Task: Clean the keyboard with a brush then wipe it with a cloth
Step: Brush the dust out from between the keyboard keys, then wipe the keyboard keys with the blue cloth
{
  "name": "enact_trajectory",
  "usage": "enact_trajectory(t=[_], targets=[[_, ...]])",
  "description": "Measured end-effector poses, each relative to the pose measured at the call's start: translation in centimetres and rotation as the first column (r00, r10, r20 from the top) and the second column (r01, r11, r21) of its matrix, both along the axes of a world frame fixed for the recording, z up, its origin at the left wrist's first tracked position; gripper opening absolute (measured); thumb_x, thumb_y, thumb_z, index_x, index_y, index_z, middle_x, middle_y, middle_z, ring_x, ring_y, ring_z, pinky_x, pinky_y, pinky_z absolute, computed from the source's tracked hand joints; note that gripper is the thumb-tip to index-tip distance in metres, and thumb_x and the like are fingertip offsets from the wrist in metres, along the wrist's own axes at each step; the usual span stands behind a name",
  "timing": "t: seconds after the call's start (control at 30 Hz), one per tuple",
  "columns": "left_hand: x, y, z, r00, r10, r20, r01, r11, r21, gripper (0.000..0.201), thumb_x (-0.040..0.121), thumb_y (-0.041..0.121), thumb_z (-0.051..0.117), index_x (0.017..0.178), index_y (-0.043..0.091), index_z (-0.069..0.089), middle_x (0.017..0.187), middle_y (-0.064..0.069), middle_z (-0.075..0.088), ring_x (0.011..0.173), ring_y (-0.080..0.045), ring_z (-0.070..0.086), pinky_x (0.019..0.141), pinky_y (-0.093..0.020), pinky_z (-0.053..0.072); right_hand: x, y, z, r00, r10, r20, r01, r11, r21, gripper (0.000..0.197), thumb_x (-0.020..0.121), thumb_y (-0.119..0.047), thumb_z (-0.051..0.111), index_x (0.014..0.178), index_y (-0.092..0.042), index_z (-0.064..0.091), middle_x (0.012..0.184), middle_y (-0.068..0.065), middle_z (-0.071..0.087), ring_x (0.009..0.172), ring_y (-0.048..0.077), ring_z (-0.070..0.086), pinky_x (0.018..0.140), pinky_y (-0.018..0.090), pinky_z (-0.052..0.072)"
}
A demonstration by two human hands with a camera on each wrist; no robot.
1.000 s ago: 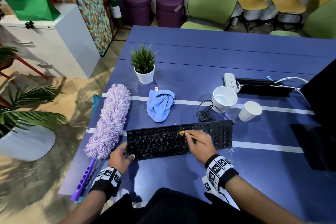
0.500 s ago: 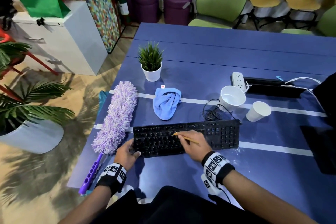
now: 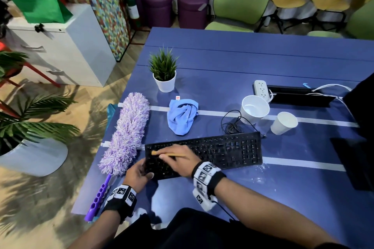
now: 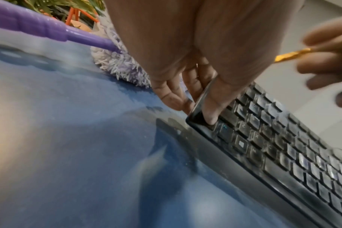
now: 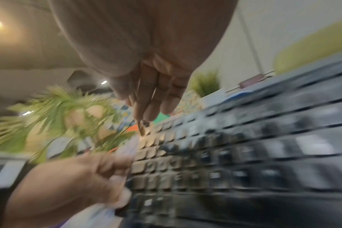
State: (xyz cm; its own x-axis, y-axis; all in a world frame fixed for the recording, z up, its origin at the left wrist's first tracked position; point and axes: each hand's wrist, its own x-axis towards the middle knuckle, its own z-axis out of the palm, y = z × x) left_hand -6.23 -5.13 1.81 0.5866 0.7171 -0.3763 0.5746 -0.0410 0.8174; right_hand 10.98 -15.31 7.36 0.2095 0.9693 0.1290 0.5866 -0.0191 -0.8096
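Your left hand [image 3: 139, 174] grips the near left corner of the keyboard [image 3: 222, 151]: in the left wrist view the thumb [image 4: 213, 108] presses down on the corner keys while the other fingers curl under the edge, so that end looks pinched between them. Your right hand [image 3: 178, 161] holds the brush [image 3: 168, 154], a thin stick with a yellowish handle, pinched between thumb and fingers, and its tip rests on the keys at the far left of the keyboard. The right wrist view is blurred, but it shows the brush tip [image 5: 142, 131] touching the upper key rows. The keyboard lies flat on the blue table [image 3: 242, 62], close to the near edge, with its cable [image 3: 232, 125] coiled just behind it. The blue cloth [image 3: 182, 117] lies crumpled on the table behind the left half of the keyboard, apart from both hands. A purple duster [image 3: 127, 133] lies just left of the keyboard, its handle pointing toward you past your left wrist. Behind the cloth stands a small potted plant [image 3: 164, 70]. To the right, behind the keyboard, sit a white bowl [image 3: 255, 109] and a paper cup [image 3: 283, 123], with a power strip [image 3: 262, 89] further back.
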Motion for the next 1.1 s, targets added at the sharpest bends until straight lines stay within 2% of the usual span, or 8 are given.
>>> enact_trajectory(t=[0.1, 0.27, 0.33, 0.47, 0.67, 0.8, 0.93, 1.1], targets=[[-0.2, 0.4, -0.8, 0.999, 0.006, 0.050, -0.001, 0.995, -0.104, 0.055, 0.076, -0.024, 0.057, 0.127, -0.004, 0.047, 0.106, -0.017, 0.066, 0.093, -0.020, 0.062, 0.077, -0.004, 0.047, 4.2, -4.6, -0.1, 0.973, -0.230, -0.005, 0.230, 0.969, 0.094, 0.016, 0.090, -0.023, 0.063, 0.104, -0.025, 0.072, 0.101, -0.009, 0.072, 0.090, 0.004, 0.064, 0.087, 0.024, 0.050], [-0.6, 1.6, -2.4, 0.999, -0.026, 0.030, 0.031, 0.983, -0.182, 0.056, 0.078, -0.021, 0.058, 0.125, 0.008, 0.051, 0.086, 0.019, 0.073, 0.097, -0.017, 0.062, 0.089, -0.022, 0.048, 11.3, -14.9, -2.9, 0.862, -0.493, 0.116, 0.498, 0.867, -0.011, 0.018, 0.091, -0.041, 0.053, 0.104, -0.037, 0.065, 0.103, -0.010, 0.069, 0.094, 0.007, 0.062, 0.087, 0.035, 0.051], [-0.8, 1.7, -2.5, 0.998, -0.052, 0.017, 0.055, 0.972, -0.227, 0.056, 0.081, -0.016, 0.058, 0.126, 0.015, 0.049, 0.099, 0.011, 0.071, 0.101, -0.023, 0.059, 0.074, -0.018, 0.052, 12.7, -18.8, -3.9, 0.816, -0.543, 0.199, 0.564, 0.824, -0.063, 0.021, 0.091, -0.040, 0.051, 0.109, -0.042, 0.061, 0.106, -0.002, 0.068, 0.095, 0.014, 0.059, 0.086, 0.033, 0.048], [-1.1, 2.0, -2.8, 0.997, -0.046, -0.056, 0.027, 0.954, -0.298, 0.066, 0.084, -0.012, 0.057, 0.133, 0.027, 0.039, 0.120, -0.003, 0.059, 0.092, -0.021, 0.055, 0.071, -0.032, 0.049, 14.5, -24.7, -6.1, 0.716, -0.577, 0.393, 0.677, 0.710, -0.191, 0.050, 0.082, 0.006, 0.053, 0.122, -0.024, 0.061, 0.106, 0.009, 0.062, 0.101, 0.030, 0.059, 0.084, 0.041, 0.051], [-1.0, 2.5, -3.6, 0.984, -0.068, -0.162, 0.020, 0.960, -0.279, 0.060, 0.083, -0.012, 0.057, 0.130, 0.024, 0.043, 0.110, -0.006, 0.063, 0.079, -0.018, 0.054, 0.060, -0.025, 0.045, 17.1, -28.5, -8.5, 0.617, -0.573, 0.540, 0.781, 0.530, -0.329, 0.062, 0.078, 0.001, 0.053, 0.126, -0.038, 0.051, 0.112, 0.016, 0.062, 0.109, 0.032, 0.055, 0.089, 0.042, 0.050], [-0.6, 2.8, -3.1, 0.923, -0.113, -0.368, 0.064, 0.988, -0.143, 0.044, 0.077, 0.018, 0.071, 0.116, 0.023, 0.052, 0.106, -0.005, 0.068, 0.090, -0.025, 0.063, 0.074, -0.030, 0.051, 17.2, -28.0, -8.5, 0.626, -0.517, 0.584, 0.777, 0.475, -0.413, 0.065, 0.077, 0.006, 0.053, 0.136, -0.022, 0.050, 0.138, 0.025, 0.047, 0.137, 0.036, 0.034, 0.103, 0.047, 0.038], [1.0, 3.7, -1.4, 0.718, -0.149, -0.680, 0.294, 0.950, 0.103, 0.045, 0.075, 0.046, 0.063, 0.109, 0.017, 0.057, 0.111, -0.011, 0.063, 0.103, -0.032, 0.061, 0.092, -0.038, 0.050, 17.6, -27.7, -8.7, 0.596, -0.541, 0.594, 0.803, 0.385, -0.455, 0.064, 0.083, 0.008, 0.043, 0.138, -0.025, 0.045, 0.149, 0.030, 0.029, 0.135, 0.048, 0.029, 0.112, 0.049, 0.026], [6.9, 4.9, 2.3, 0.835, -0.022, -0.550, 0.264, 0.893, 0.365, 0.044, 0.076, 0.040, 0.064, 0.115, 0.019, 0.057, 0.122, -0.013, 0.054, 0.111, -0.036, 0.054, 0.096, -0.044, 0.047, 17.9, -27.1, -8.1, 0.620, -0.562, 0.547, 0.783, 0.404, -0.473, 0.072, 0.075, 0.015, 0.046, 0.141, -0.013, 0.042, 0.148, 0.022, 0.035, 0.135, 0.043, 0.028, 0.112, 0.050, 0.024]])
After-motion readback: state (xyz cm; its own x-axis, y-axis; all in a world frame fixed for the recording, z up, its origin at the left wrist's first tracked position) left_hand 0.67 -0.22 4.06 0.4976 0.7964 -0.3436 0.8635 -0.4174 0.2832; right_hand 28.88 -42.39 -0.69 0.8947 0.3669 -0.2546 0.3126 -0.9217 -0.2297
